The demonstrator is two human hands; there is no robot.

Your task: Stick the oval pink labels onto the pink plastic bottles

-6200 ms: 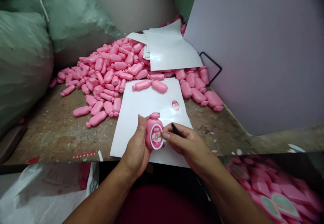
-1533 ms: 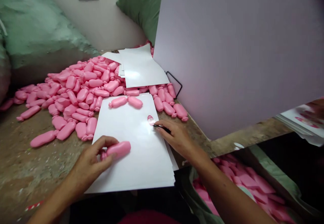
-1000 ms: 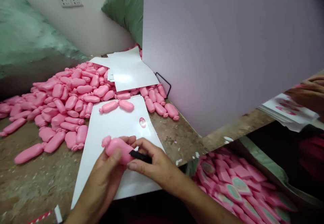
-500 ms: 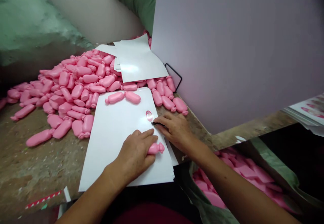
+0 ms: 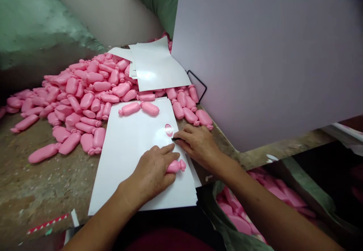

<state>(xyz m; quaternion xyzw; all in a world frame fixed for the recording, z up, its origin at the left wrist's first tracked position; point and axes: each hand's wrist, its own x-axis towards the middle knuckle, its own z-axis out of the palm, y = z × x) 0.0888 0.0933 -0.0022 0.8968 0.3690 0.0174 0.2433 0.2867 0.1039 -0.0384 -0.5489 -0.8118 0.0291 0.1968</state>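
My left hand [image 5: 154,168] is closed round a pink plastic sausage-shaped piece [image 5: 176,166] with a knotted end, holding it down on a stack of white sheets [image 5: 127,145]. Most of that piece is hidden under my fingers. In my right hand [image 5: 200,143] a thin black pointed tool [image 5: 176,139] is pinched; its exact kind does not show. The tool's tip is at the sheet, just below a small pink and white oval sticker [image 5: 168,130]. Two more pink pieces [image 5: 140,108] lie end to end across the top of the stack.
A large heap of pink pieces [image 5: 93,78] covers the table's back left, with loose white sheets [image 5: 160,65] on top. A tall pale panel [image 5: 255,62] stands at the right. Green sacks [image 5: 42,28] are behind. Below the table edge, an open sack [image 5: 300,183] holds more pink pieces.
The camera view has shifted slightly. Both hands keep nearly the same place and hold; the right hand's black tool shows a little less of its length.
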